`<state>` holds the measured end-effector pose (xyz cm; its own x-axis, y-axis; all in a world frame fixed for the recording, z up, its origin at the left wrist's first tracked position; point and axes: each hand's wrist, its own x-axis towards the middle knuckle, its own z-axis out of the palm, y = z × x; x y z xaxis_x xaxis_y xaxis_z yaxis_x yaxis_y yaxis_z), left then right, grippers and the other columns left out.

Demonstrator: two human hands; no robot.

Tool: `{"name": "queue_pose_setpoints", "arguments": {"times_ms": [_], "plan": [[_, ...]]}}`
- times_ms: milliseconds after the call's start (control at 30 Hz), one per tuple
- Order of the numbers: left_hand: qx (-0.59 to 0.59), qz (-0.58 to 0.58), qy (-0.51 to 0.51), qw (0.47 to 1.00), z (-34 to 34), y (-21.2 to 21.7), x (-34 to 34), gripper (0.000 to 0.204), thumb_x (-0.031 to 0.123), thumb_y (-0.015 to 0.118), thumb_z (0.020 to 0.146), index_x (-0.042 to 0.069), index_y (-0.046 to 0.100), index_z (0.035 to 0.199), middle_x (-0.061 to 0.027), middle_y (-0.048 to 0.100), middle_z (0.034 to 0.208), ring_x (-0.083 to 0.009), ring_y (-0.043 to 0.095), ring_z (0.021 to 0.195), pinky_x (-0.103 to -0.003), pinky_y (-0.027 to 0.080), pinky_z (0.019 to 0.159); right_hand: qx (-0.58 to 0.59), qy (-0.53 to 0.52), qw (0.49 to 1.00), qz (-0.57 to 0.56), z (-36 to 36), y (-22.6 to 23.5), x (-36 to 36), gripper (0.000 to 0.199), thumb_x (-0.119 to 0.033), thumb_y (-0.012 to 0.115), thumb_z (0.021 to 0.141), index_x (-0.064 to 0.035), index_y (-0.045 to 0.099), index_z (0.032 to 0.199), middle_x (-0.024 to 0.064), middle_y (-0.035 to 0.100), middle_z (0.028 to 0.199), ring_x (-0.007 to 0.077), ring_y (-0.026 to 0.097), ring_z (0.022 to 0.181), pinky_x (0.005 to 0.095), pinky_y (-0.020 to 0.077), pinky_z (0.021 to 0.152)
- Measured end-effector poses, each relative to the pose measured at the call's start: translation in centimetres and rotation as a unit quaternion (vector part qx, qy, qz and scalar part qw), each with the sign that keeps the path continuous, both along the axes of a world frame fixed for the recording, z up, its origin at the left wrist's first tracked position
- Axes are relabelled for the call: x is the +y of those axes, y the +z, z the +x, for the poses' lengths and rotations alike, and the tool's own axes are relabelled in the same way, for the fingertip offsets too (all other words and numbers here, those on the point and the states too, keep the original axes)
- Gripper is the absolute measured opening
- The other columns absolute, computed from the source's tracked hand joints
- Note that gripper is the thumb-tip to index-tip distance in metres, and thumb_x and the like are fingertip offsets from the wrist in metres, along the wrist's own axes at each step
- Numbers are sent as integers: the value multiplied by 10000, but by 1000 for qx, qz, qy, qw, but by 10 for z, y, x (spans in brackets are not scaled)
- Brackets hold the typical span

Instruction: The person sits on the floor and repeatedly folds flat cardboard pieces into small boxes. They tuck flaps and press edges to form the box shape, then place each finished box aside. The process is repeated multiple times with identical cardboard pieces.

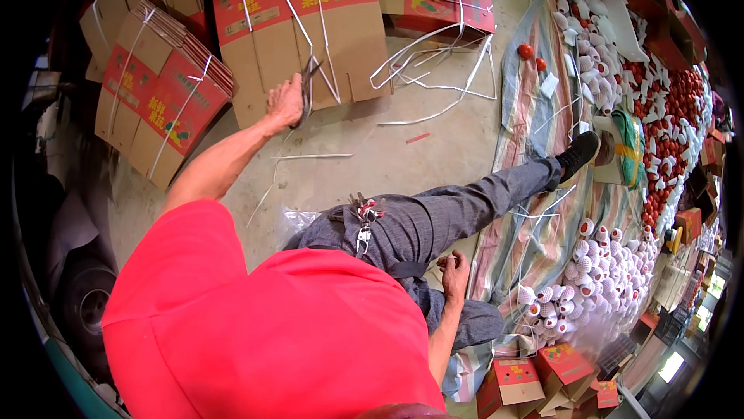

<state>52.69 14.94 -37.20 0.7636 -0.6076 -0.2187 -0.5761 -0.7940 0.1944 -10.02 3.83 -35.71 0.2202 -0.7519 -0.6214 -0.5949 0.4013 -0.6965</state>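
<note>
My left hand [287,100] is closed round a pair of dark scissors [308,92], blades pointing away from me. The blades lie beside the white strap [323,47] across a flat stack of cardboard cartons [271,59], brown with a red printed band. Whether they touch the strap, I cannot tell. My right hand [454,273] hangs by my bent right knee with its fingers curled in, and nothing shows in it. A second strapped bundle of folded cartons [159,105] leans at the left. Loose white strapping [465,92] curls over the floor to the right of the stack.
A striped tarp [521,101] covers the floor at right, with my outstretched shoe [579,156] on it. Heaps of red fruit [673,128] and fruit in white foam nets [589,272] lie there. Opened red cartons [515,388] stand at lower right; a wheel [91,303] is at left.
</note>
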Motion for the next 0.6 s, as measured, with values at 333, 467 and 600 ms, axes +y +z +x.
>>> {"name": "queue_pose_setpoints", "arguments": {"times_ms": [333,467,600], "plan": [[-187,87,-53,977,59,-10,7,230,179,536,992,90,583,1199,-210,708,1136,-396,682,1106,-532,508,925,-6,-22,1000,-15,2,7,0,408,-175,552,1043,120,565,1325,136,751,897,192,720,810,322,577,749],[-186,104,-84,973,63,-7,-3,228,182,540,990,91,588,1194,-201,714,1123,-400,684,1100,-537,508,918,-3,-29,999,-20,1,11,3,393,-171,554,1045,109,571,1321,133,752,897,190,719,808,323,577,747],[-170,101,-77,977,57,-5,-11,230,176,530,991,94,591,1196,-204,707,1120,-396,680,1098,-540,506,916,-5,-28,999,-19,-4,6,5,374,-162,550,1050,101,573,1315,131,750,894,182,716,804,321,574,743]]}}
